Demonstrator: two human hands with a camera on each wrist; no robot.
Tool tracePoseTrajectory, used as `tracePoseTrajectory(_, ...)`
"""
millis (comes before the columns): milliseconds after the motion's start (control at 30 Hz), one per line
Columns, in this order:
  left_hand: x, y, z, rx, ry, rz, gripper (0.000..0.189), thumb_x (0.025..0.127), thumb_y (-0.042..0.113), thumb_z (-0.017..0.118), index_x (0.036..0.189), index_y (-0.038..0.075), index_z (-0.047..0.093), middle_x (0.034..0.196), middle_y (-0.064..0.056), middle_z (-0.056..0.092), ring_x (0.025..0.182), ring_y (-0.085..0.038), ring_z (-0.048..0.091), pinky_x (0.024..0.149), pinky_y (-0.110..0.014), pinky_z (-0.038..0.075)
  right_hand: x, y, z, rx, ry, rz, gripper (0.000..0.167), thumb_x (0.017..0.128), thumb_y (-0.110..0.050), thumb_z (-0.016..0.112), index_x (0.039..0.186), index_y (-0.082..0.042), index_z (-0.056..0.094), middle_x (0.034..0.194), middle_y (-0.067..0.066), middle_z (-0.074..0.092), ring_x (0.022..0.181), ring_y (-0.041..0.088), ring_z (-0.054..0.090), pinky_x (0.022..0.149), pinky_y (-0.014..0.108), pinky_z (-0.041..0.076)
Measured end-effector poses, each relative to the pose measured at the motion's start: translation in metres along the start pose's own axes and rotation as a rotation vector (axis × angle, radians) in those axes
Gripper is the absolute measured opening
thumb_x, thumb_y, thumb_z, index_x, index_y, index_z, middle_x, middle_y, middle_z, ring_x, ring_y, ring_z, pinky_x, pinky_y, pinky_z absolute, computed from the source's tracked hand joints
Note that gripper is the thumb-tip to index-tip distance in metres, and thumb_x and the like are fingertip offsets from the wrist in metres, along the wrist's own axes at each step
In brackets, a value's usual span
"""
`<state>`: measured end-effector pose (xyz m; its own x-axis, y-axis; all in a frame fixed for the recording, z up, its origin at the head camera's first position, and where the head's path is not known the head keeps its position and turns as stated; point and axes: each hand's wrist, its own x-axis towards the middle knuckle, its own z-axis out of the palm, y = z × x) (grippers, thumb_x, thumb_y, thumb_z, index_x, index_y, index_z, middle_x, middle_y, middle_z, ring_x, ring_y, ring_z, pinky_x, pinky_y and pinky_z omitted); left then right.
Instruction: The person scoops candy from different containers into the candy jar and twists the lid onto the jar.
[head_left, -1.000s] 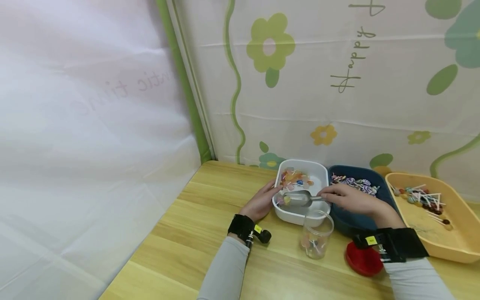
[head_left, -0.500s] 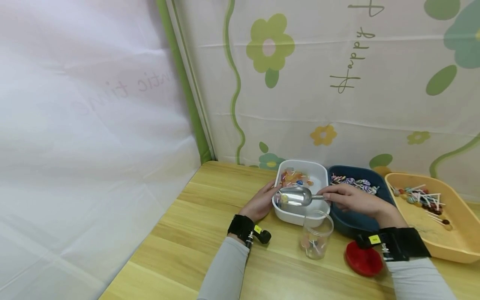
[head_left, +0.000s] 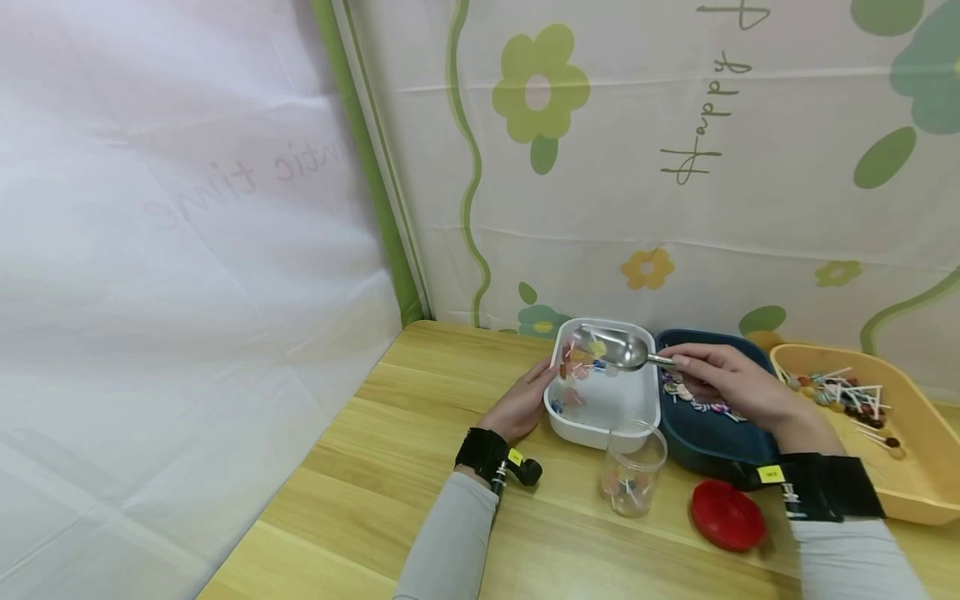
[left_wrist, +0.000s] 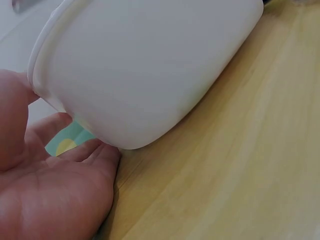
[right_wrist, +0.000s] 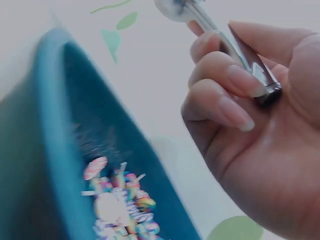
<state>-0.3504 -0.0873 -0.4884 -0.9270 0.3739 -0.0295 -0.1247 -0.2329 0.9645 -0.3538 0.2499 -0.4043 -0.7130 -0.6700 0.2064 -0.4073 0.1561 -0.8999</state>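
Note:
My right hand (head_left: 723, 379) grips the handle of a metal scoop (head_left: 630, 354), its fingers curled round the handle in the right wrist view. The scoop is over the far part of a white bin (head_left: 637, 408), and a yellow candy (head_left: 596, 348) shows within its bowl. Orange, pink and blue lollipops (head_left: 576, 369) lie along the bin's left side. My left hand (head_left: 517, 406) holds the bin's left side, thumb at the rim and fingers against the outer wall (left_wrist: 145, 75). A clear plastic cup (head_left: 633, 471) with a few lollipops in its bottom stands just in front.
Right of the white bin sits a dark blue bin (head_left: 686, 433) of striped candies (right_wrist: 125, 200). Beyond it is a yellow tray (head_left: 832, 437) with several lollipops. A red lid (head_left: 727, 515) lies near the cup. A printed curtain (head_left: 600, 192) hangs behind the wooden table (head_left: 420, 433).
My right hand has lifted the scoop from the near left of the white bin up and toward its far side, slightly right. My left hand and the cup stay put.

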Motion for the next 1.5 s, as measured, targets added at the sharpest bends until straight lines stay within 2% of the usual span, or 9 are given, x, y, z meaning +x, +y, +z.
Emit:
tracePoseTrajectory(133, 0.0, -0.001, 0.0, 0.011, 0.014, -0.013, 0.052, 0.113, 0.029, 0.039, 0.164, 0.021, 0.028, 0.168, -0.005, 0.028, 0.153, -0.022, 0.026, 0.125, -0.043, 0.022, -0.007, -0.012, -0.005, 0.064, 0.03, -0.073, 0.033, 0.112, -0.007, 0.036, 0.134, 0.012, 0.053, 0.076, 0.01, 0.045, 0.059, 0.034, 0.031, 0.05, 0.041, 0.032)
tracePoseTrajectory(267, 0.0, -0.003, -0.001, 0.014, 0.02, -0.01, 0.051, 0.113, 0.026, 0.042, 0.163, 0.024, 0.032, 0.168, -0.002, 0.027, 0.153, -0.019, 0.024, 0.125, -0.041, 0.021, -0.015, -0.024, -0.01, 0.066, 0.053, -0.118, 0.031, 0.111, -0.002, 0.034, 0.132, 0.011, 0.054, 0.077, 0.01, 0.044, 0.059, 0.033, 0.031, 0.05, 0.041, 0.03)
tracePoseTrajectory(500, 0.0, -0.005, 0.0, 0.018, 0.016, -0.003, 0.05, 0.112, 0.022, 0.042, 0.162, 0.027, 0.034, 0.169, 0.0, 0.025, 0.153, -0.018, 0.024, 0.125, -0.042, 0.02, -0.039, -0.048, -0.022, -0.121, 0.121, -0.114, 0.033, 0.11, 0.002, 0.036, 0.133, 0.004, 0.059, 0.073, 0.007, 0.044, 0.058, 0.028, 0.039, 0.048, 0.035, 0.037)
tracePoseTrajectory(700, 0.001, -0.003, 0.003, 0.001, 0.043, -0.036, 0.053, 0.112, 0.025, 0.044, 0.163, 0.019, 0.031, 0.167, -0.005, 0.03, 0.151, -0.021, 0.031, 0.124, -0.041, 0.024, -0.068, -0.072, -0.03, -0.26, 0.186, -0.13, 0.033, 0.108, 0.008, 0.035, 0.128, 0.009, 0.061, 0.066, 0.006, 0.037, 0.052, 0.024, 0.033, 0.042, 0.033, 0.031)
tracePoseTrajectory(867, 0.002, 0.0, 0.003, 0.002, 0.05, -0.033, 0.053, 0.112, 0.025, 0.044, 0.163, 0.021, 0.031, 0.166, -0.004, 0.031, 0.15, -0.02, 0.031, 0.124, -0.041, 0.024, -0.09, -0.085, -0.037, -0.415, 0.237, -0.072, 0.036, 0.106, 0.008, 0.042, 0.122, -0.007, 0.07, 0.065, 0.002, 0.047, 0.047, 0.017, 0.039, 0.036, 0.03, 0.029)
tracePoseTrajectory(967, 0.002, 0.001, 0.003, -0.001, 0.053, -0.031, 0.054, 0.112, 0.025, 0.045, 0.163, 0.02, 0.03, 0.166, -0.005, 0.032, 0.15, -0.021, 0.031, 0.124, -0.042, 0.024, -0.096, -0.088, -0.039, -0.469, 0.198, -0.055, 0.036, 0.104, 0.009, 0.047, 0.118, -0.013, 0.073, 0.068, 0.0, 0.051, 0.048, 0.015, 0.042, 0.037, 0.028, 0.032)
tracePoseTrajectory(1100, 0.001, 0.002, 0.003, -0.004, 0.061, -0.04, 0.055, 0.111, 0.027, 0.046, 0.163, 0.019, 0.03, 0.165, -0.007, 0.034, 0.149, -0.022, 0.033, 0.124, -0.042, 0.026, -0.101, -0.091, -0.038, -0.523, 0.083, -0.071, 0.035, 0.102, 0.011, 0.05, 0.118, -0.011, 0.073, 0.07, -0.005, 0.051, 0.05, 0.011, 0.042, 0.038, 0.025, 0.033)
tracePoseTrajectory(1300, 0.0, 0.002, 0.002, 0.008, 0.061, -0.045, 0.055, 0.111, 0.026, 0.046, 0.163, 0.019, 0.029, 0.165, -0.007, 0.033, 0.149, -0.022, 0.033, 0.123, -0.041, 0.026, -0.102, -0.088, -0.041, -0.482, -0.073, -0.115, 0.04, 0.1, 0.015, 0.049, 0.121, -0.01, 0.072, 0.075, -0.006, 0.054, 0.057, 0.011, 0.046, 0.044, 0.025, 0.036)
tracePoseTrajectory(1500, 0.0, 0.002, 0.002, 0.012, 0.051, -0.037, 0.055, 0.111, 0.026, 0.047, 0.163, 0.019, 0.03, 0.165, -0.006, 0.032, 0.15, -0.021, 0.032, 0.124, -0.04, 0.026, -0.106, -0.085, -0.044, -0.517, -0.099, -0.015, 0.036, 0.103, 0.008, 0.051, 0.118, -0.016, 0.073, 0.077, -0.007, 0.057, 0.061, 0.012, 0.049, 0.044, 0.026, 0.036)
